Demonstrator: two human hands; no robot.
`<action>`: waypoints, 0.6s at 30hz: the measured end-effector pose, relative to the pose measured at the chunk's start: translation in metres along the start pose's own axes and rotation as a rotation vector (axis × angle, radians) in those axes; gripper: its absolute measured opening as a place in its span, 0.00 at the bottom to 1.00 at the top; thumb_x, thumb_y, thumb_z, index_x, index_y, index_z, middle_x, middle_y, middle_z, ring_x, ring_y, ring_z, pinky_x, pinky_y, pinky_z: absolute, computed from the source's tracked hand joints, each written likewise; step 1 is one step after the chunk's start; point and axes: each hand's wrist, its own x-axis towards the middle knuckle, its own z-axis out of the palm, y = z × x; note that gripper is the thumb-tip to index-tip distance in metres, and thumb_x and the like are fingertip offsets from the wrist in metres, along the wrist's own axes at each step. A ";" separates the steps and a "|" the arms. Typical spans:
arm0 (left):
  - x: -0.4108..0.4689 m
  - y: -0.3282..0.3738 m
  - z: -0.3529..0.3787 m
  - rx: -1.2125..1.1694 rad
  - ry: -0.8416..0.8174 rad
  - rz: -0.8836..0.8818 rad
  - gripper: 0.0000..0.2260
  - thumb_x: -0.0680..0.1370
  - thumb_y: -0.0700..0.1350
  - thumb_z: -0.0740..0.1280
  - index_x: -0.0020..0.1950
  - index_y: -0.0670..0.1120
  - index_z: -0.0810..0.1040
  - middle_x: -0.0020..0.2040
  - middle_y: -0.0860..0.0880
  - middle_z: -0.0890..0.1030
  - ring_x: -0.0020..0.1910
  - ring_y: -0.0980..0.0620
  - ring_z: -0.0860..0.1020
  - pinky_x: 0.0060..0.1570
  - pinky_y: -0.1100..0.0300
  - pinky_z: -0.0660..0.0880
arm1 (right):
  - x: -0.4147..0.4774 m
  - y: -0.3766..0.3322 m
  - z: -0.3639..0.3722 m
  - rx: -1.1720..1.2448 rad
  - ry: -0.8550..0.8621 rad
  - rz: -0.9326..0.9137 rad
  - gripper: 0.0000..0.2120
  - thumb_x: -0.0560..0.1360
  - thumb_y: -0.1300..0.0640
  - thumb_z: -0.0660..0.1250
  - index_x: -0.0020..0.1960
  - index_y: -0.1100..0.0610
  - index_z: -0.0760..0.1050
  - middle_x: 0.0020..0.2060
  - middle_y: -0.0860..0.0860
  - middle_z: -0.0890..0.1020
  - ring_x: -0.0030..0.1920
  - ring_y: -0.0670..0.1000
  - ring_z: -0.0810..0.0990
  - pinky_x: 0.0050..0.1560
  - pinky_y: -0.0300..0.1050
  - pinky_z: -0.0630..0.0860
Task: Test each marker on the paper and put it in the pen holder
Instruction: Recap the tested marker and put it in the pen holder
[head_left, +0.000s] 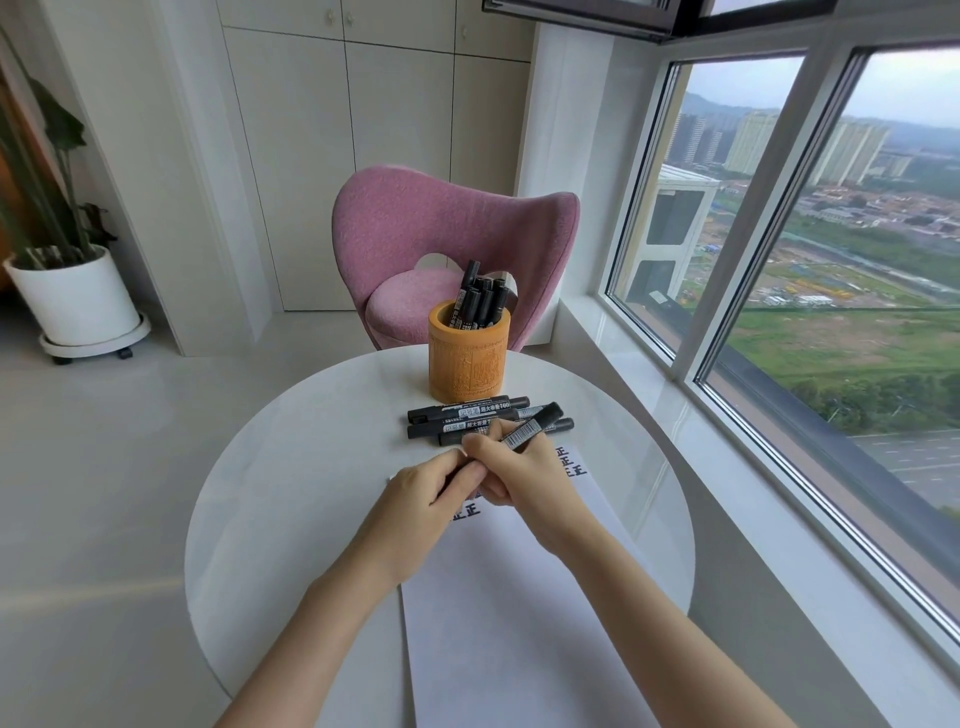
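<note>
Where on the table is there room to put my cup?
The table's left side is bare, beside the paper. It is crowded between the pen holder and both hands, where loose markers lie.

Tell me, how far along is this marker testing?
Partway. Several markers already stand in the pen holder, and test marks show on the paper. Both hands, the left hand and right hand, grip one marker. A few loose markers still lie on the table.
</note>
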 end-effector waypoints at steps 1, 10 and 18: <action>0.001 -0.002 0.000 -0.033 -0.027 -0.016 0.16 0.81 0.49 0.58 0.32 0.56 0.68 0.25 0.58 0.70 0.27 0.57 0.67 0.31 0.63 0.63 | -0.001 0.001 -0.001 0.007 -0.014 0.002 0.18 0.77 0.68 0.61 0.30 0.58 0.62 0.20 0.50 0.64 0.22 0.48 0.58 0.27 0.42 0.53; -0.002 -0.004 -0.002 -0.277 -0.142 -0.104 0.15 0.81 0.47 0.59 0.41 0.36 0.69 0.26 0.54 0.60 0.23 0.58 0.58 0.22 0.69 0.56 | -0.006 0.007 -0.004 -0.022 -0.055 -0.038 0.16 0.77 0.67 0.62 0.32 0.59 0.64 0.23 0.53 0.64 0.25 0.51 0.60 0.27 0.43 0.57; -0.006 -0.019 -0.009 -0.256 -0.008 -0.098 0.10 0.76 0.56 0.61 0.49 0.51 0.74 0.28 0.57 0.69 0.29 0.58 0.66 0.31 0.68 0.64 | -0.006 0.004 -0.015 0.043 0.218 0.015 0.12 0.77 0.61 0.64 0.35 0.58 0.70 0.22 0.52 0.66 0.21 0.48 0.64 0.25 0.37 0.58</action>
